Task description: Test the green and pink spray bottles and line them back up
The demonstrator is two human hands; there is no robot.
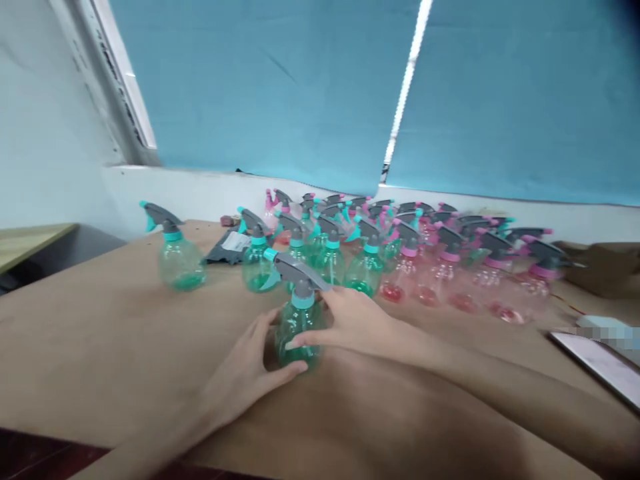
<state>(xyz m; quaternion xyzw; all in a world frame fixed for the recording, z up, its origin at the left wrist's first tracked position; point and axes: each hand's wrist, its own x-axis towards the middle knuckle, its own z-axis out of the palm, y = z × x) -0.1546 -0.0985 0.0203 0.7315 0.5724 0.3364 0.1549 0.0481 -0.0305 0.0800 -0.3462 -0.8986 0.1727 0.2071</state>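
Table [100, 347], green bottle [301, 323] between fingers [315, 338]

"What are the hands on?"

"A green bottle [300, 317]. The left hand [247, 363] grips its left side, thumb in front; the right hand [353, 319] grips the right."

"Behind it?"

"More bottles in rows on the counter [100, 347]: front row green ones [365, 270] left, pink ones [443, 281] right."

"Any apart?"

"A lone bottle [181, 263], far left. A dark packet [227, 247] lies between it and the rows."

"Beyond?"

"Blue blinds [280, 87]."

Blue panels [280, 87], dark packet [215, 250], and pale-screened device [600, 368].
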